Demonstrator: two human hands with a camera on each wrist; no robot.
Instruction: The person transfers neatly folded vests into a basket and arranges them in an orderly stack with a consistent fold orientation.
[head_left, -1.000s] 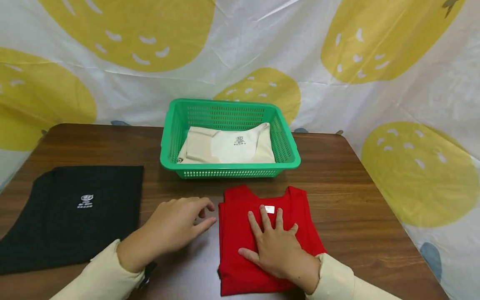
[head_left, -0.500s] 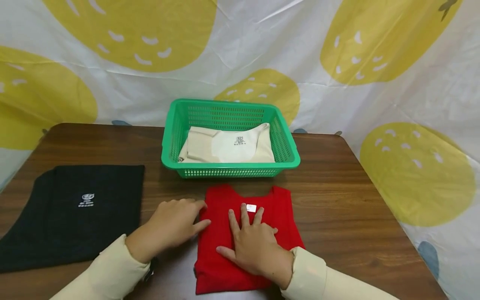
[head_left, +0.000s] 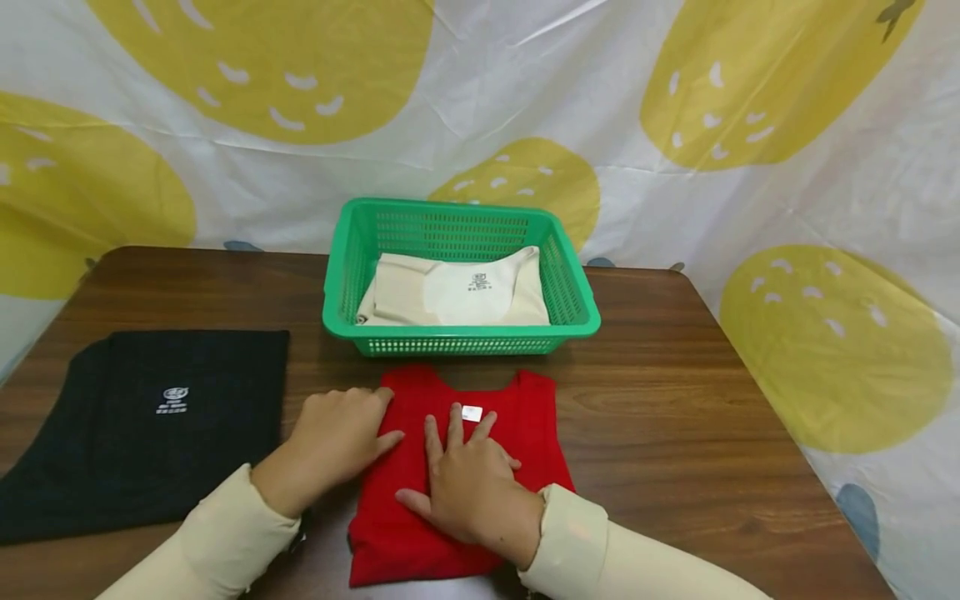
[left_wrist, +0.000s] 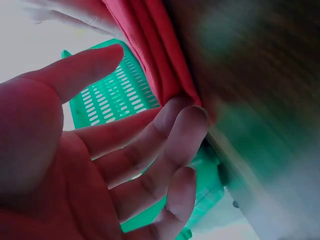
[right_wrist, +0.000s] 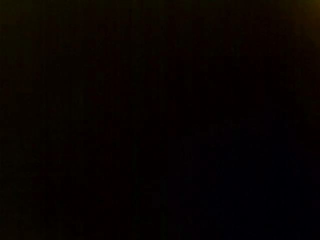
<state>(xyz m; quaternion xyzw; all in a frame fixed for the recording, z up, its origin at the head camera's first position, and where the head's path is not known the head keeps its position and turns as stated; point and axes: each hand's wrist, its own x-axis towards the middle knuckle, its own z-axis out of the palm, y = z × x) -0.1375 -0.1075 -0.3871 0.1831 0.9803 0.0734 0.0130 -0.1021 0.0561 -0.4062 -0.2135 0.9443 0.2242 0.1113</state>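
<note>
Slid leftward since a second ago, a folded red garment (head_left: 531, 427) lies before a green basket (head_left: 461, 332) under a spread right hand (head_left: 474, 493), a left hand's (head_left: 336, 437) relaxed fingers touching its left edge. Print on its white label (head_left: 472, 413) and the black garment's (head_left: 187, 467) white logo (head_left: 173, 400) is illegibly small.

A red garment (head_left: 531, 433) (scoop-necked) lies folded on the table (head_left: 667, 417).

The head view's left edge crops the black garment (head_left: 168, 454); the white label (head_left: 472, 413) is illegible.
</note>
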